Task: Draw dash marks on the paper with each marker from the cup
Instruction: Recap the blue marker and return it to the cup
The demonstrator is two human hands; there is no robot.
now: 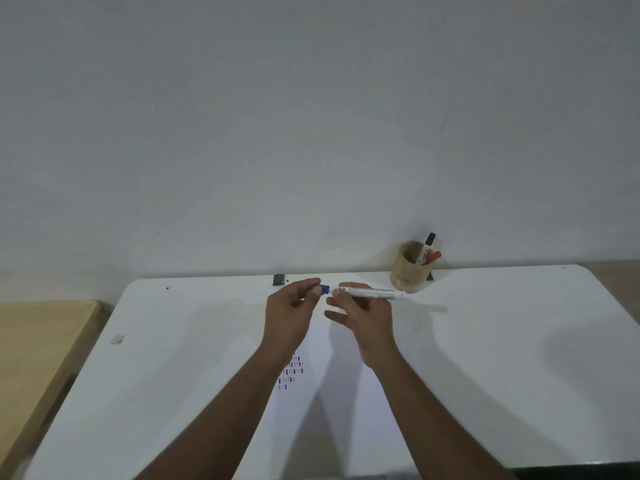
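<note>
I judge the step as capping or uncapping, which I cannot tell. My left hand [289, 308] pinches the blue cap [325, 289]; my right hand [360, 308] grips the marker [372, 293], held above the paper [343, 382] on the counter [502, 341]. Its long axis lies left-right, tip toward the cap. The next move calls for keeping cap and tip in line. Two markers stand in the cup [408, 271]
</note>
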